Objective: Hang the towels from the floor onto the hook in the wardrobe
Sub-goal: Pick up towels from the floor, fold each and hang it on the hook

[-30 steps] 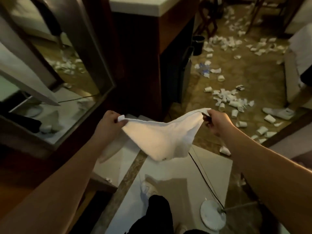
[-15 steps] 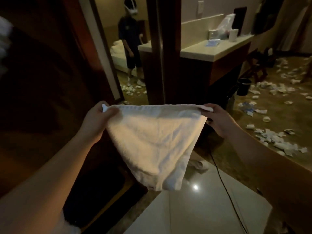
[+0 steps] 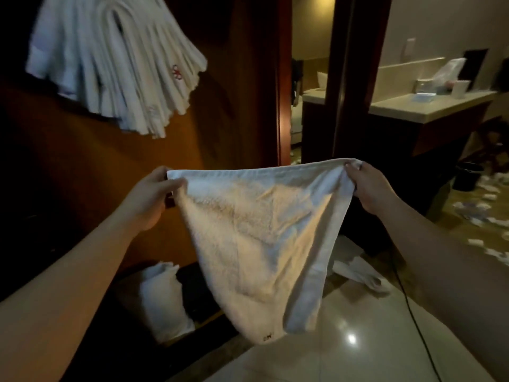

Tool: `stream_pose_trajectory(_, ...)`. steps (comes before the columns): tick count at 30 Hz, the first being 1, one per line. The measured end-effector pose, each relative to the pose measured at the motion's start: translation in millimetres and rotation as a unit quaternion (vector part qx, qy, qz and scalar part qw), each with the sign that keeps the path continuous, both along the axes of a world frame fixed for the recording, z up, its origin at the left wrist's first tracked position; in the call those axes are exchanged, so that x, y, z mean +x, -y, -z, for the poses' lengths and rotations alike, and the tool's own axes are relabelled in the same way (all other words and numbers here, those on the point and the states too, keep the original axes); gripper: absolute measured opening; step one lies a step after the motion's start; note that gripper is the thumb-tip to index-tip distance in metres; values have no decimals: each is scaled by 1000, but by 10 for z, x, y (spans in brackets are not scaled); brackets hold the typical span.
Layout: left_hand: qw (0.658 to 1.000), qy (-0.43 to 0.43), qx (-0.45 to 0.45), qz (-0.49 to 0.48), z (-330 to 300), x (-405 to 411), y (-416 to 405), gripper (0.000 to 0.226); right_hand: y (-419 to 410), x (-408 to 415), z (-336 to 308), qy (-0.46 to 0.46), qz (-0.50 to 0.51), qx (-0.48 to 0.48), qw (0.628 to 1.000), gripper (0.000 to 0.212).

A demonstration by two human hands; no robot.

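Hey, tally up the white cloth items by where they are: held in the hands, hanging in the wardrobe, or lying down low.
Held towel, between left hand and right hand: 1
Hanging bunch of towels, individual number unclear: 1
Lying low: wardrobe-bottom cloth, floor cloth: 2
Total: 4

A plain white towel (image 3: 256,244), tinted warm cream by the light, bears a tiny dark mark near its lowest tip. The white towels (image 3: 115,64) bunched above carry a small red emblem. Behind them stands a reddish-brown wardrobe panel (image 3: 220,106); the floor tiles (image 3: 344,354) are glossy pale grey.
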State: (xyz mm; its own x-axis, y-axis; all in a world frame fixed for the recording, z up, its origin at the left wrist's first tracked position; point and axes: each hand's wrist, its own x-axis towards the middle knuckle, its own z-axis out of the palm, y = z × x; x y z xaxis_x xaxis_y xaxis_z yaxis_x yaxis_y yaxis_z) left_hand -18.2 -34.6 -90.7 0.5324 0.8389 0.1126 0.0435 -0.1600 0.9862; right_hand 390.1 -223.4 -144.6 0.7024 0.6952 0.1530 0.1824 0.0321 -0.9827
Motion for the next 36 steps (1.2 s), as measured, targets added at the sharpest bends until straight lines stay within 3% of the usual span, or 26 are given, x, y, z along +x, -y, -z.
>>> stream_pose_trajectory(4,996,72,-3,-49,-57,-588,103,12,-243,-440,-154,-30,-65,-3,997,27)
stream_pose_trajectory(12,966,108,7,-234,13,-1251,169,8,-567,-1259,-203,-278,-189,-26,941,35)
stream_pose_trajectory(15,947,134,-75,-281,136,-1387,214,22,-510,-1583,-165,-314,-216,-36,924,35)
stream_pose_trajectory(18,916,189,-179,-306,314,-1395,350,10,-436,-2021,-57,-358,-202,-35,911,29)
stream_pose_trajectory(22,904,215,-199,-311,572,-1206,725,9,-311,-2693,156,-409,-169,5,897,33)
stream_pose_trajectory(26,925,207,-162,-273,709,-872,1191,20,-152,-3315,305,-218,-143,2,965,29)
stream_pose_trajectory(31,969,127,-76,-197,707,-681,1573,14,-22,-3764,228,12,-176,5,984,30)
stream_pose_trajectory(36,975,105,-30,-192,651,-679,1657,31,7,-3773,213,82,-180,22,980,31)
